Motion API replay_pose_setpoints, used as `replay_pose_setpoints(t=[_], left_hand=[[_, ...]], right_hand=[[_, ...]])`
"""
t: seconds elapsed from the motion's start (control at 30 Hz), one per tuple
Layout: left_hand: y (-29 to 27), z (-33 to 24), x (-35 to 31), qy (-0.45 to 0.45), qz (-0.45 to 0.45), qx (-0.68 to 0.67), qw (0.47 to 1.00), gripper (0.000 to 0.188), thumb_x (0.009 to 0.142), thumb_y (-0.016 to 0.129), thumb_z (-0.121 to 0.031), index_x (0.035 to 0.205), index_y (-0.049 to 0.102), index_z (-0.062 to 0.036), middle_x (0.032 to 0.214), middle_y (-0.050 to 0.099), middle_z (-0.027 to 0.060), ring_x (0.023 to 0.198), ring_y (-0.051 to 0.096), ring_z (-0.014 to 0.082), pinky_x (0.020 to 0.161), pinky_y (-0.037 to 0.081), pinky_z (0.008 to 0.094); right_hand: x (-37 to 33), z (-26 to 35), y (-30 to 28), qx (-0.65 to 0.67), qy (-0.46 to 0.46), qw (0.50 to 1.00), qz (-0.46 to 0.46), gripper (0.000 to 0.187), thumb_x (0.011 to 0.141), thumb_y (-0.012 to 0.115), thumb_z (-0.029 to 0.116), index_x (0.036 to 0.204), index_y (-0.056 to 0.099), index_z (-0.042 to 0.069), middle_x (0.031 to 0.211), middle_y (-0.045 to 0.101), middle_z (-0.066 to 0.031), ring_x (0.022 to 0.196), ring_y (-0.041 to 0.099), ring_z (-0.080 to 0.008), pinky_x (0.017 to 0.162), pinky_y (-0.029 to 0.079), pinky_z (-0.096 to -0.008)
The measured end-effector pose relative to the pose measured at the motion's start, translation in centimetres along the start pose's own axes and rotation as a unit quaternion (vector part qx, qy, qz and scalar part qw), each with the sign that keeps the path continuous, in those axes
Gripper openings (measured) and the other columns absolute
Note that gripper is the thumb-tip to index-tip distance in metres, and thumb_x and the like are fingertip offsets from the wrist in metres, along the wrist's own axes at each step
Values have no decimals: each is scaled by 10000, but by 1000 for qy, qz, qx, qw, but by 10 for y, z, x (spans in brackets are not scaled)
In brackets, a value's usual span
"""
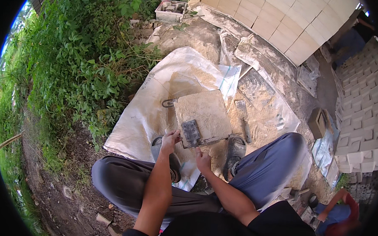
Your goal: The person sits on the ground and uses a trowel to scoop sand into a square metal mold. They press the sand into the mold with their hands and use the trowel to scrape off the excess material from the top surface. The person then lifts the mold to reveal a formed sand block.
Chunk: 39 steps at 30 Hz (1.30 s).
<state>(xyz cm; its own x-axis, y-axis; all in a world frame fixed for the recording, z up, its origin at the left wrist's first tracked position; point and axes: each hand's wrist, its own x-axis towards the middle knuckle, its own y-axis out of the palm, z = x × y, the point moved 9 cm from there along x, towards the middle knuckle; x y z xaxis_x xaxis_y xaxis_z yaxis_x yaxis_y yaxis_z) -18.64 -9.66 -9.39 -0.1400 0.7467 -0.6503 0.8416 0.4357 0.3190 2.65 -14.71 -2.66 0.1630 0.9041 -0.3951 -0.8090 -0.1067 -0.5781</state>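
Between my feet lies a square mould (pixel 204 110) covered with pale, sandy powder, a wire loop (pixel 168 103) sticking out at its left side. A dark rectangular block (pixel 191 133), dusty on top, rests on its near left part. My left hand (pixel 169 142) is closed by the block's left edge, at the mould's near left corner. Against the mould's near edge, just below the block, my right hand (pixel 203 159) is closed too. What either hand's fingers grip is too small to make out. Right of the mould lies a flat, dusty tool (pixel 242 116).
A white woven sheet (pixel 131 119) strewn with powder spreads under the mould. Green plants (pixel 81 61) crowd the left. A white crate (pixel 171 12) stands at the back, pale blocks (pixel 271 19) are stacked beyond, and patterned blocks (pixel 362 105) at right. A person in red (pixel 342 220) is lower right.
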Motion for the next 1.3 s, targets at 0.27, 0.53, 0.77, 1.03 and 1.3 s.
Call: replay_pose_setpoints(t=[0.27, 0.53, 0.77, 1.03, 1.3], left_hand=[[7, 0, -3, -14, 24, -39, 999, 252, 850, 653, -196, 1022, 601, -20, 850, 605, 39, 704, 601, 146, 660, 518, 265], [13, 3, 0, -16, -38, -30, 999, 328, 798, 697, -305, 1008, 580, -81, 824, 580, 10, 668, 546, 138, 598, 456, 281], [23, -29, -11, 78, -107, 80, 988, 266, 789, 725, -290, 790, 584, -64, 604, 480, -29, 505, 436, 75, 466, 369, 240], [26, -27, -9, 82, -95, 90, 988, 226, 800, 717, -268, 785, 600, -76, 623, 497, -37, 511, 430, 67, 461, 354, 238], [16, -25, -5, 96, -101, 72, 988, 224, 806, 712, -257, 806, 623, -51, 640, 515, -38, 534, 430, 52, 486, 348, 219]], right_hand=[[7, 57, -41, 100, -25, 994, -19, 699, 891, 384, 581, 740, 648, -48, 732, 604, -292, 804, 602, -448, 737, 454, -494], [19, -15, -20, -29, 49, 998, 23, 668, 881, 385, 596, 798, 678, 1, 806, 608, -308, 856, 586, -468, 766, 458, -503], [8, 54, -77, 78, -32, 994, -70, 630, 900, 399, 544, 754, 653, -13, 686, 588, -280, 755, 581, -468, 679, 456, -506], [34, -24, -47, -9, 26, 998, -48, 680, 884, 422, 568, 644, 620, -36, 632, 571, -270, 681, 600, -445, 631, 448, -480], [27, 25, -95, 77, -9, 990, -115, 697, 879, 420, 579, 663, 624, -51, 649, 568, -293, 718, 595, -456, 699, 446, -501]])
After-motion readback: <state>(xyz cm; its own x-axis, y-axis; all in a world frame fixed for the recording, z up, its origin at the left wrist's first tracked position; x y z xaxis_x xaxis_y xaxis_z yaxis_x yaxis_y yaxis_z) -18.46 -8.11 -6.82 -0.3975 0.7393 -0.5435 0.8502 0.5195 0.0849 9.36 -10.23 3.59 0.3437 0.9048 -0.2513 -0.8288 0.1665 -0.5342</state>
